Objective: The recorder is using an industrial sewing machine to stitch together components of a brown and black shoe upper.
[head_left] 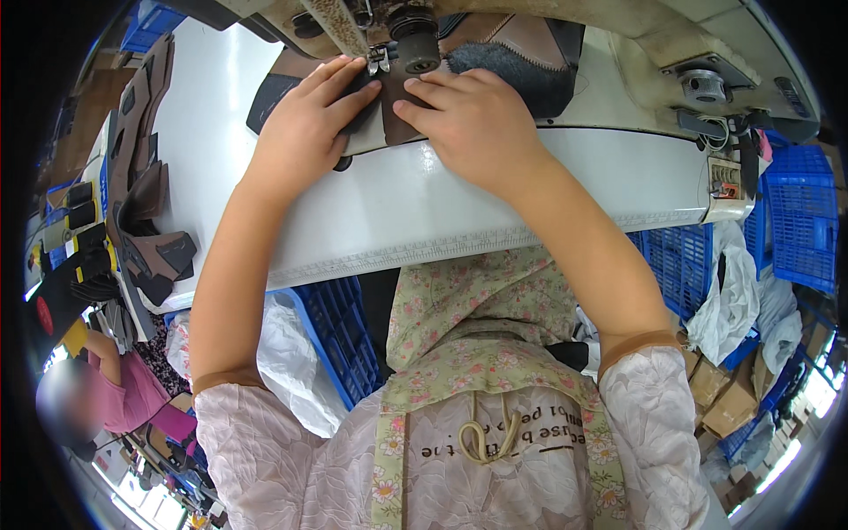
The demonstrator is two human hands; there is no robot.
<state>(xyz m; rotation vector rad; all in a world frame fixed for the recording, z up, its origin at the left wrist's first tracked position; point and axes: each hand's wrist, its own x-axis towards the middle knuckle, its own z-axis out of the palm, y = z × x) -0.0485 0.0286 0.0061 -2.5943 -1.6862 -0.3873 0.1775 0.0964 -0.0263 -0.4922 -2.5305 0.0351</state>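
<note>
"Spreading over the work, neither hand is clenched or visibly gripping: the left hand (322, 106) covers part of a dark-edged piece (269, 100), and the right hand's (477, 119) fingertips rest on the brown leather panel (398, 110) between them."

"What could go wrong?"

"The left fingertips lie just beside the presser foot (374, 65); a forward slip could put them beneath it. Uneven pressure might skew the panel."

"And room to move?"

"Little ahead: the sewing machine (636, 35) overhangs both hands. Behind them, white tabletop (397, 194) gives room back to the ruler strip (397, 255). Left of the left hand, leather cut pieces (137, 185) bound it; rightward, a metal knob (705, 87) juts out."
</note>
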